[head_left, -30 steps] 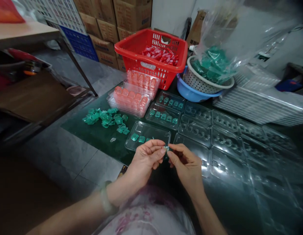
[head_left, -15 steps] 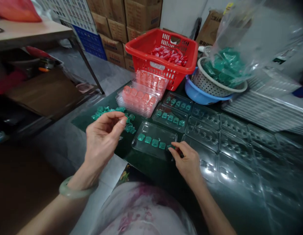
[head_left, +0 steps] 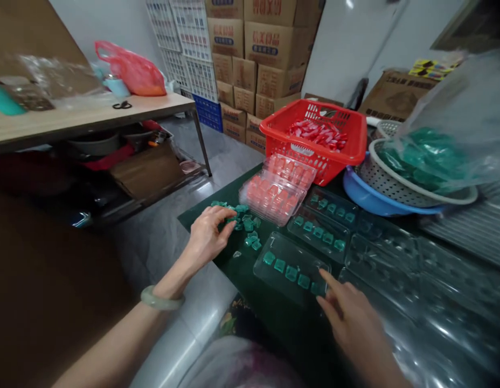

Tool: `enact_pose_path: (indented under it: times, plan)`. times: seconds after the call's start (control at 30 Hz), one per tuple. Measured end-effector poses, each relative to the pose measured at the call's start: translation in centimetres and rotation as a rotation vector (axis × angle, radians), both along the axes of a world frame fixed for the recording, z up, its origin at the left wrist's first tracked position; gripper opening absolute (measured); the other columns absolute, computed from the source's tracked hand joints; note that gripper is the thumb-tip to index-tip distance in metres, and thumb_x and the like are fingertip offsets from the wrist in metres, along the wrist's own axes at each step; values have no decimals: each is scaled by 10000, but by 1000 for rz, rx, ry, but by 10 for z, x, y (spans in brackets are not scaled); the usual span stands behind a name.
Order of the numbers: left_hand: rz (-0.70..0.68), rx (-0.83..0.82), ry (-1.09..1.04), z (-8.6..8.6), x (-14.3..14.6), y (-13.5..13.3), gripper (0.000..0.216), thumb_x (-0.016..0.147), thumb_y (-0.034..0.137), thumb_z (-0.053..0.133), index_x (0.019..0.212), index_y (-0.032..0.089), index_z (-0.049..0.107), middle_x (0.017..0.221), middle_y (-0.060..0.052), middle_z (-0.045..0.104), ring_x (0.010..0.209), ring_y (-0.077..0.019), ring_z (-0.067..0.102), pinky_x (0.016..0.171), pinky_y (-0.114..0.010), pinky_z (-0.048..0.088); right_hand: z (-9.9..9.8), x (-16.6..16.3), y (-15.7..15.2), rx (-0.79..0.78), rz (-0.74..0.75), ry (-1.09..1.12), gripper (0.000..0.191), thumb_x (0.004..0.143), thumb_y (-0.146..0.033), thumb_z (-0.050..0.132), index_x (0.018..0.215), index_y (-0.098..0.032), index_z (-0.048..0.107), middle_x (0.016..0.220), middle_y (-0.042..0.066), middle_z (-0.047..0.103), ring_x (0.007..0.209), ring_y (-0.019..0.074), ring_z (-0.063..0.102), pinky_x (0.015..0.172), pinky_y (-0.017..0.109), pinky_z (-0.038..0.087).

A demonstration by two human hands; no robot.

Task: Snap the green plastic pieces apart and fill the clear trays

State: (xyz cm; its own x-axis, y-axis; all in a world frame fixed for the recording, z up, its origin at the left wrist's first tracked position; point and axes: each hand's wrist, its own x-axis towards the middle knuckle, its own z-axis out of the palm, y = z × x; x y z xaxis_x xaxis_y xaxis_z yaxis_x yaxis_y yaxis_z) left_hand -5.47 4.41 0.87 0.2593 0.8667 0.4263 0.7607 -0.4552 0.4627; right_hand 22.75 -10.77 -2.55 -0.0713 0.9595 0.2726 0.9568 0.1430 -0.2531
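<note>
My left hand (head_left: 212,231), a pale green bangle (head_left: 161,299) on its wrist, reaches to the edge of a heap of small translucent green pieces (head_left: 249,222). Its thumb and forefinger are apart beside the heap, and the other fingers curl partly out of sight. A clear plastic tray (head_left: 274,283) lies in front of me with a row of several green pieces (head_left: 291,273) in its hollows. At the tray's right end my right hand (head_left: 347,312) is open, thumb and forefinger spread next to the last piece (head_left: 317,288).
Two filled clear trays (head_left: 331,220) lie behind, with several clear moulded trays (head_left: 383,264) to the right. Stacked clear packs of pink pieces (head_left: 270,196) stand before a red basket (head_left: 314,145). A grey colander (head_left: 419,188) with bagged green pieces sits in a blue basin (head_left: 367,191).
My left hand has gone from a pinch in the air to the green heap, its fingers parting. The right fingers have let go of the last piece in the tray. The view has tilted up and left.
</note>
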Motion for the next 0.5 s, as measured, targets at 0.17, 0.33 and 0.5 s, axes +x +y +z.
enact_pose_path:
  times: [0.17,0.33,0.5]
  plan:
    - [-145,37,306,8,29,11,255,824,209,425,968,205,636,928,-76,621,849,-225,480,645,-317,384,20,2,6,26,-89,65,341,838,-348,479,1165,-256,509,686,-6,565,612,144,553,573,274,434]
    - [-252,-52,426,2,54,31,209,698,139,518,830,179,676,780,-101,627,804,-255,474,678,-370,339,29,-7,24,31,-32,177,280,830,-314,500,1096,-246,552,731,-6,587,662,137,568,648,279,448]
    - [-228,-68,335,5,50,38,199,775,184,478,827,150,666,783,-91,644,813,-228,516,707,-337,367,35,-21,36,-7,0,374,235,826,-289,499,1034,-232,591,755,7,601,680,139,571,643,271,453]
